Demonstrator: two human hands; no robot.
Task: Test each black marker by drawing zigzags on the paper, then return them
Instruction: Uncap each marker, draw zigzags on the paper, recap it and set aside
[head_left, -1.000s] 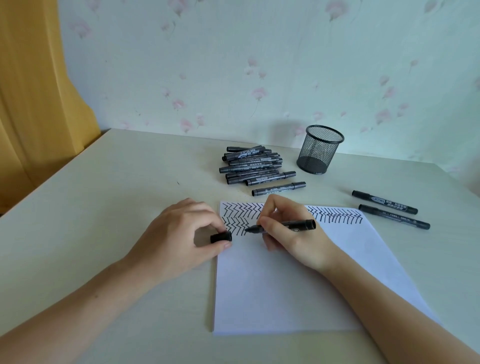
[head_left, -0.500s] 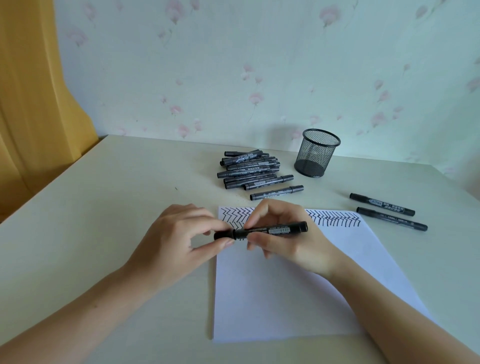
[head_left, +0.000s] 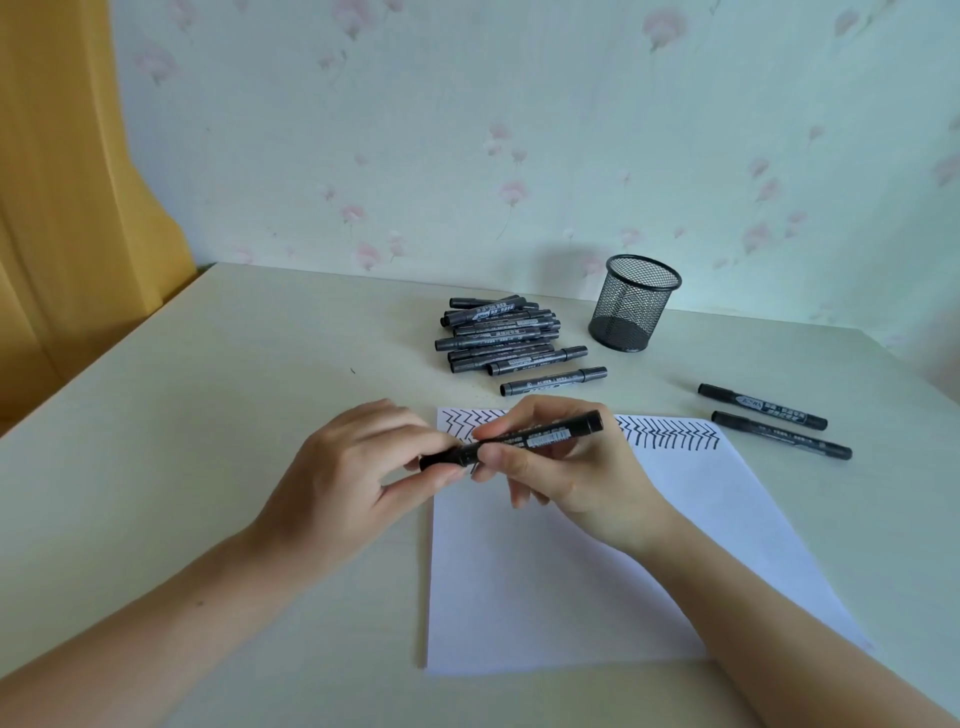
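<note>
Both hands are up over the top-left corner of the paper, and I have one black marker between them. My right hand pinches the barrel near its middle, thumb below and forefinger on top, the other fingers curled loosely under. My left hand pinches the cap end, thumb and forefinger closed round it; the cap sits flush against the barrel. The marker lies nearly level, its right end tilted slightly up toward 2 o'clock. I cannot tell whether it touches the sheet; it appears held just above it.

The paper lies on the pale table, at 6 o'clock from the marker. Rows of zigzags run along its top edge; my right hand hides the middle stretch of them.

Pile of markers at 12 o'clock from my hands, stacked several deep, all roughly horizontal. One single marker lies just in front of the pile, apart from it and just beyond the paper's top edge.

Mesh pen cup upright at 1 o'clock, just right of the pile. I see nothing standing in it.

Two markers, capped, lie side by side at 3 o'clock, off the paper's right corner, near each other and not touching.
</note>
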